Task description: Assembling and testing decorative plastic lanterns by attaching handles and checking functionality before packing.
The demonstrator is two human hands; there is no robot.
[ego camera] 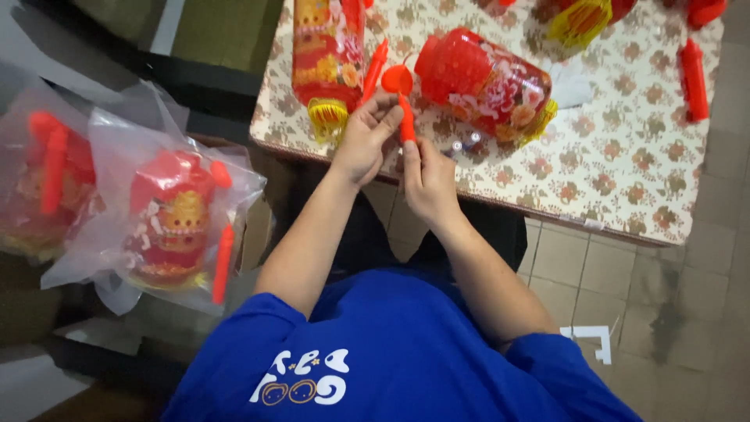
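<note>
— Red stick (406, 123): pinched upright between both hands, just left of the lying lantern (484, 82), above the near edge of the tabletop (625, 180).
— And the grips?
— Left hand (363, 137): grip closed on the stick's upper part, close under a round red cap (397, 78). Right hand (428, 180): grip clenched on the lower end.
— Joined to the lying lantern yet?
— Seemingly not; near it, but apart.
— Done so far, at a guess?
— Two bagged lanterns (168, 219), well left of the lying lantern and off the tabletop, each wrapped in clear plastic with a stick inside. Probably finished.
— Left to do?
— Likely plenty. The lying lantern itself, unbagged. A second bare lantern (328, 55) left of it. A loose stick (694, 78) well to its right. More red pieces beyond it, cut off by the frame, too partial to tell.
</note>
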